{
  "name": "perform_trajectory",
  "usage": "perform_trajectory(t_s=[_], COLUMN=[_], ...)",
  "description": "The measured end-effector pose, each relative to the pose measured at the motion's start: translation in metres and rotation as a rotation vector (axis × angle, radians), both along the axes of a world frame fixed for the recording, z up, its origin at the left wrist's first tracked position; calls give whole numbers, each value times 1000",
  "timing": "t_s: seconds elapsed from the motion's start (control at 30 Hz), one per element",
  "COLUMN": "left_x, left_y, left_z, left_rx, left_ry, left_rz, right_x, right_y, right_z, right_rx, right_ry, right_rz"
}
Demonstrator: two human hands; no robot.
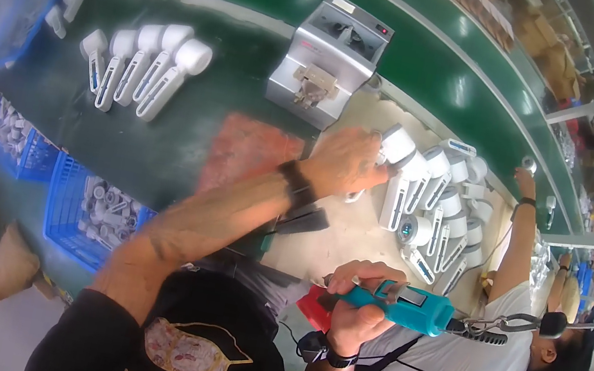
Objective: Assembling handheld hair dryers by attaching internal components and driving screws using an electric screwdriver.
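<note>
My left hand [347, 164] reaches over the bench to the left end of a cluster of white handheld devices [438, 175], each with a round drum-shaped head and a slim handle. Its fingers close at the head of one such device [397, 144]; the grip is partly hidden and a little blurred. My right hand [359, 308] is wrapped round a teal electric screwdriver [410, 307], low in front of me. The tool's tip points left, and a coiled cord with a hanging hook runs from its right end.
A grey bench machine [329, 60] stands at the back. Several more white devices [144, 67] lie at left on the green bench, near a red mat [248, 153]. Blue crates [59, 203] of small parts stand lower left. A co-worker [456, 345] in a light shirt sits at right, one arm reaching over the bench.
</note>
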State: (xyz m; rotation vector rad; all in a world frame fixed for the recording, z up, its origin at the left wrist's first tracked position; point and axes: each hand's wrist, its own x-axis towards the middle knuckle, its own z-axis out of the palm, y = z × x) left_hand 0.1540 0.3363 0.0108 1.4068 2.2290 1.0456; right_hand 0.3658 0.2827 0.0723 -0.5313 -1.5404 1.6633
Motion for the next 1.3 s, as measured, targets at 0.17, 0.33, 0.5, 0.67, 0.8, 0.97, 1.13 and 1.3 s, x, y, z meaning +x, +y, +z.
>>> perform_trajectory(t_s=[0.17, 0.33, 0.5, 0.67, 0.8, 0.97, 1.13, 1.3], left_x=[-16, -31, -54, -72, -70, -73, -68, -72], left_y=[-82, -138, -153, -148, -154, -158, -157, -157], left_z=[33, 22, -9, 6, 0, -9, -9, -24], left_rx=[188, 211, 335, 115, 225, 245, 243, 293], left_ry=[20, 165, 113, 142, 279, 187, 112, 146], left_rz=[-59, -137, -197, -262, -301, -231, -211, -154], right_x=[-13, -37, -89, -175, -226, -258, -255, -236], right_y=[2, 2, 17, 39, 53, 59, 67, 46], right_z=[-3, -2, 17, 30, 28, 5, -13, 0], right_rx=[26, 85, 109, 229, 329, 386, 356, 224], right_ry=[23, -9, 78, 188, 130, 64, 140, 27], right_rz=[-3, -59, 123, 36, 4, -30, 19, 80])
